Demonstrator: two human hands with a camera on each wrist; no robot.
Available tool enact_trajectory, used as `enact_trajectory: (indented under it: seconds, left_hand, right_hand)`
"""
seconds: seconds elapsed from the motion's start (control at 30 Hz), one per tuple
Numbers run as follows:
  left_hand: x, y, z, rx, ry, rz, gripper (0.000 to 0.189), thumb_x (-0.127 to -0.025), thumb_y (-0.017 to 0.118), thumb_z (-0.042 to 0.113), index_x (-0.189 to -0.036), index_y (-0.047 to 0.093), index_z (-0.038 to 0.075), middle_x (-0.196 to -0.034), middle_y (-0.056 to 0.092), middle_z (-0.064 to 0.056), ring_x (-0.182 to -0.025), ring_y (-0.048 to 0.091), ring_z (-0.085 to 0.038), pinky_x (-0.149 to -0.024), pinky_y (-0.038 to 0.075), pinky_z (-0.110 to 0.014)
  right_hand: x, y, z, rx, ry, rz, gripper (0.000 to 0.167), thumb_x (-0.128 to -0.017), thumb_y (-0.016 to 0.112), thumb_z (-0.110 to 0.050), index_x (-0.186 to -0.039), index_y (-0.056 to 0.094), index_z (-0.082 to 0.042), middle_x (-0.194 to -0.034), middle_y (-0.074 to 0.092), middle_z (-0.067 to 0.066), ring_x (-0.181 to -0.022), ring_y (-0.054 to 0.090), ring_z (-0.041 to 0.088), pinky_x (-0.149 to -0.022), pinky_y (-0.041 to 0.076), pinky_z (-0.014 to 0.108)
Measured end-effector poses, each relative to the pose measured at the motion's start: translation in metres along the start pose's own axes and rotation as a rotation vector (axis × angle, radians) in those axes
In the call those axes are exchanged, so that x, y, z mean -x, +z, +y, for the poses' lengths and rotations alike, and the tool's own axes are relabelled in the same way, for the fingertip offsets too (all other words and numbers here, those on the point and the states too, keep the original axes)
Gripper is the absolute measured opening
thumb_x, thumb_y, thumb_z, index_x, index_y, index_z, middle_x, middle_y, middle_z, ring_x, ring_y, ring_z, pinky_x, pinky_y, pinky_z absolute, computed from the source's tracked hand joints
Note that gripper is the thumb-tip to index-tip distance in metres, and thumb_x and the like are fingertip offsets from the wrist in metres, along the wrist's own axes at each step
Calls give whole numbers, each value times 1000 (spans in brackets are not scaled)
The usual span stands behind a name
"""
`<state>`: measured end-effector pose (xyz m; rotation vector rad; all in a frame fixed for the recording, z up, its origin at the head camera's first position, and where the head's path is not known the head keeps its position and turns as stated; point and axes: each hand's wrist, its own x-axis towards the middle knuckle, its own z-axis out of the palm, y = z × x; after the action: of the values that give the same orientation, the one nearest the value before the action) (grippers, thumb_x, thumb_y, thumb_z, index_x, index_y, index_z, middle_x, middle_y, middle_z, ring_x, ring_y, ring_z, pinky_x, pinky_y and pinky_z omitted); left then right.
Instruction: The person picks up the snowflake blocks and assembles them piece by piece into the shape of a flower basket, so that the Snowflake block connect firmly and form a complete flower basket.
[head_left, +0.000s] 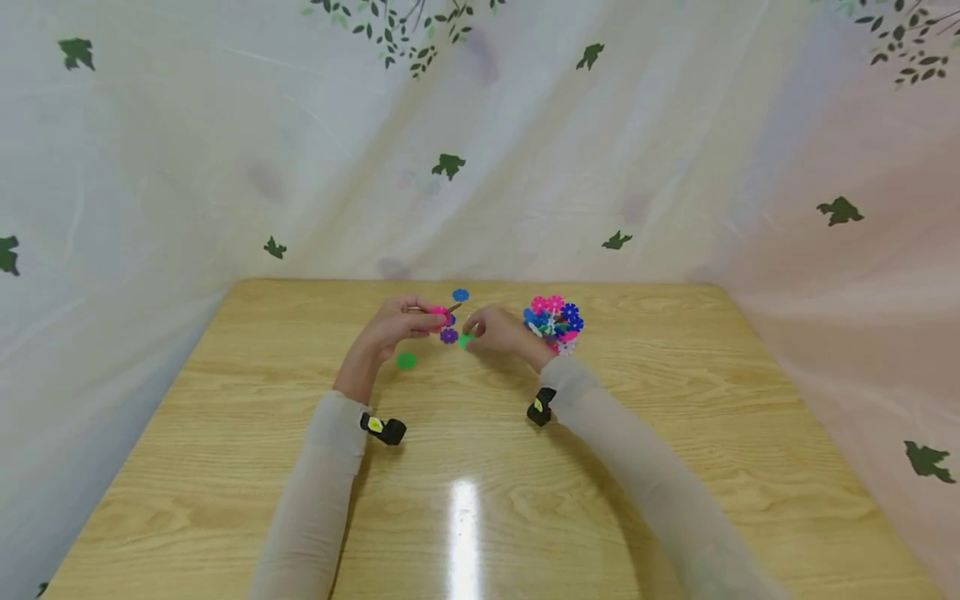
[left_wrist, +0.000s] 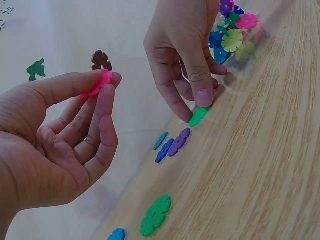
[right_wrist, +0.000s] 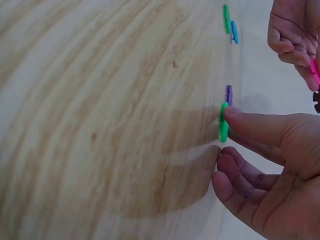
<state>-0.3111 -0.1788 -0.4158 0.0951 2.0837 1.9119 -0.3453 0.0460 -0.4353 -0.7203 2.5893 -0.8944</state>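
Observation:
My left hand (head_left: 393,325) pinches a pink flower-shaped plastic disc (left_wrist: 99,85) between thumb and fingertips, raised over the table. A brown flower disc (left_wrist: 101,61) stands up from the pink one at an angle. Down at the tabletop, my right hand (head_left: 498,329) has its thumb and index finger on a light green flower disc (right_wrist: 223,127), pinching its edge. The other right fingers curl loosely beside it. A purple flower disc (left_wrist: 179,142) lies just past the green one, with a dark blue disc (left_wrist: 164,151) beside it.
Another green disc (head_left: 407,361) lies near my left wrist, and a blue disc (head_left: 461,295) near the table's far edge. A heap of mixed flower discs (head_left: 555,323) sits right of my right hand. A printed cloth (head_left: 525,208) hangs behind the wooden table (head_left: 420,517).

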Motion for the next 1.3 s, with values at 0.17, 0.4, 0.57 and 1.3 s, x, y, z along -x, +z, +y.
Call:
enact_trajectory:
  seconds: [0.17,0.4,0.57,1.3]
  left_hand:
    - [1,-1,1,-5,3,7,15,-96,71,15,-107,66,5,-86,75,12,-89,72,-10,-109,49,-51]
    - [-1,-3,1,-11,2,21,17,-96,71,15,-109,66,5,-85,75,11,-90,72,-11,-109,50,-50]
    - [-1,-3,1,-3,2,30,18,-96,71,14,-111,67,3,-86,74,9,-88,71,-10,-110,48,-53]
    - [0,-4,-1,34,-20,39,20,-96,70,13,-114,66,3,-86,75,8,-103,72,-26,-112,46,-54]
  right_hand:
    - [0,1,3,-40,-2,-3,20,-84,80,-4,-103,72,-1,-96,69,13,-89,62,21,-79,55,30]
    - [6,-5,9,-197,-5,-4,18,-82,79,3,-98,70,3,-86,66,8,-81,59,14,-71,52,22]
    - [10,-13,10,-340,48,-25,19,-89,73,0,-108,73,4,-88,70,8,-77,66,14,-73,60,30]
    - [10,-19,-13,-843,-40,364,34,-95,71,-3,-124,64,14,-83,72,-8,-74,69,9,-75,63,28]
